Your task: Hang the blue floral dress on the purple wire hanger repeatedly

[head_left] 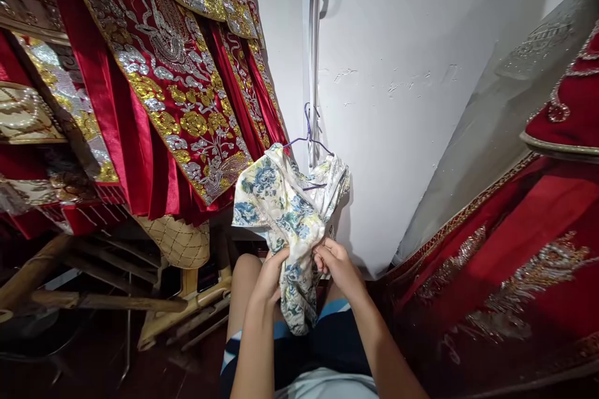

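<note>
A white shirt with blue and yellow flowers hangs in front of me on a thin purple hanger. The hanger's hook is up against a narrow white strip on the wall. My left hand is closed on the shirt's left edge, its thumb on top and the fingers hidden behind the cloth. My right hand pinches the front of the shirt on the other side, fingers curled inward. Below my hands the lower part of the shirt hangs bunched and narrow above my lap. Whether a button lies under the right fingers is hidden.
Red garments with gold and silver embroidery hang at the left, close to the shirt. Beneath them stands a bamboo frame. A white wall rises ahead. More red embroidered cloth and clear plastic are at the right.
</note>
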`<state>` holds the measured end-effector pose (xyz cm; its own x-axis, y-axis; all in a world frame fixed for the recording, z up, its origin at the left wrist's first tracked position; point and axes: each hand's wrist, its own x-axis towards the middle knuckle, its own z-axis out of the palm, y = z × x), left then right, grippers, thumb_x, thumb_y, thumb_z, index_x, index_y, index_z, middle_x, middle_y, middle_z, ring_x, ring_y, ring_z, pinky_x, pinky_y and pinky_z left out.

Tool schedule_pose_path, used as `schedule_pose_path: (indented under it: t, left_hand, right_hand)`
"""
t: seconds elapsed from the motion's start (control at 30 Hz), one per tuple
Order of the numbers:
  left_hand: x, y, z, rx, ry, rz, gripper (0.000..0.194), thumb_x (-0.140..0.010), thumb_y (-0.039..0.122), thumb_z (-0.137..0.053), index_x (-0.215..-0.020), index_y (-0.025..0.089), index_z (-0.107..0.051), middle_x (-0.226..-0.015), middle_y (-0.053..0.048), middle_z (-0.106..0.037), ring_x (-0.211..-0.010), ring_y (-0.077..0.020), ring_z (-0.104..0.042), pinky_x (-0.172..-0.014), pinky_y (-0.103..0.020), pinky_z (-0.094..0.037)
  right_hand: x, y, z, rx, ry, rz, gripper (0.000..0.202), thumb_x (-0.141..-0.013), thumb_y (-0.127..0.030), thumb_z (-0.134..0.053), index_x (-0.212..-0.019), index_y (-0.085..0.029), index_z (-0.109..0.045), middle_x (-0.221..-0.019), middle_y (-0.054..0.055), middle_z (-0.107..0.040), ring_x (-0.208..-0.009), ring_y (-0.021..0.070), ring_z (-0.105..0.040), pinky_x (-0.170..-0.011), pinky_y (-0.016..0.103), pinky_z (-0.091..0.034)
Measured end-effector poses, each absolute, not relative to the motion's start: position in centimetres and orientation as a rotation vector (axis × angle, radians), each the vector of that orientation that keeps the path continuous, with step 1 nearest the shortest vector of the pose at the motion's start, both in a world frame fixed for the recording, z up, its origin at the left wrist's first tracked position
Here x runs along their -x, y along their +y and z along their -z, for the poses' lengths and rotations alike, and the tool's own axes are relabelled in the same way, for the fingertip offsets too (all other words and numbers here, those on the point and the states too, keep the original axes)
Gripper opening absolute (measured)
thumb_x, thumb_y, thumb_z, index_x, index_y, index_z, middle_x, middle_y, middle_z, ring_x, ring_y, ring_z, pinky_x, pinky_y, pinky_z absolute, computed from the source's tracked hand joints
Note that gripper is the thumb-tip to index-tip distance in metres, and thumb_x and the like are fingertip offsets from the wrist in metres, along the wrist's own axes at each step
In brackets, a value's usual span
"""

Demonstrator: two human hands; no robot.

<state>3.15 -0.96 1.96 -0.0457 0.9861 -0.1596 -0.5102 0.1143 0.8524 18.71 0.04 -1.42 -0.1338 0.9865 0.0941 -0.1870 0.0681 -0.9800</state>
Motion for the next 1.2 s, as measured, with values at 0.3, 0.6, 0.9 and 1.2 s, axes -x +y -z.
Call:
schedule_pose_path:
  t: [0.3, 0.6, 0.9, 1.2]
  left_hand:
    - [-0.6, 0.6, 1.1, -1.277, 1.480, -2.048, 0.045, -0.070, 0.029, -0.075, -0.110, 0.020, -0.059, -0.113, -0.008, -0.061, -0.105, -0.0228, -0.059, -0.092, -0.035, -0.045]
    - [-7.1, -1.0, 3.1, -1.488, 1.012, -1.474, 0.014, -0.082, 0.020, -0.052, -0.068, 0.018, -0.050, -0.064, 0.002, -0.051, -0.062, -0.0127, -0.049, -0.061, -0.023, -0.037]
    - [-7.5, 2.1, 6.6, -1.562, 1.278, -1.283, 0.016, -0.075, 0.026, -0.057, -0.065, 0.019, -0.046, -0.056, 0.005, -0.038, -0.052, -0.0107, -0.038, -0.054, -0.022, -0.026]
    - [-7.5, 1.6, 3.9, -1.667, 1.189, -1.458, 0.020, -0.079, 0.022, -0.065, -0.098, 0.018, -0.064, -0.090, -0.007, -0.066, -0.084, -0.0210, -0.063, -0.077, -0.030, -0.046]
  right_hand:
    - [-19.0, -1.1, 0.7, 0.967, -1.187, -1.318, 0.028, -0.082, -0.041, -0.063, -0.067, -0.019, -0.058, -0.050, -0.004, -0.051, -0.047, 0.0093, -0.041, -0.048, 0.024, -0.029]
    - [-17.7, 0.0, -1.3, 0.925, -1.167, -1.309, 0.030, -0.077, -0.044, -0.069, -0.065, -0.017, -0.062, -0.047, -0.004, -0.051, -0.043, 0.0074, -0.039, -0.044, 0.022, -0.028]
    - [-19.9, 10.6, -13.4, 0.859, -0.990, -1.140, 0.020, -0.070, -0.027, -0.076, -0.063, -0.013, -0.063, -0.051, -0.004, -0.050, -0.041, 0.0031, -0.036, -0.035, 0.017, -0.020]
    - [-19.2, 9.9, -14.8, 0.735, -1.140, -1.026, 0.020, -0.079, -0.033, -0.069, -0.072, -0.015, -0.063, -0.049, -0.004, -0.052, -0.039, 0.0050, -0.039, -0.036, 0.017, -0.026]
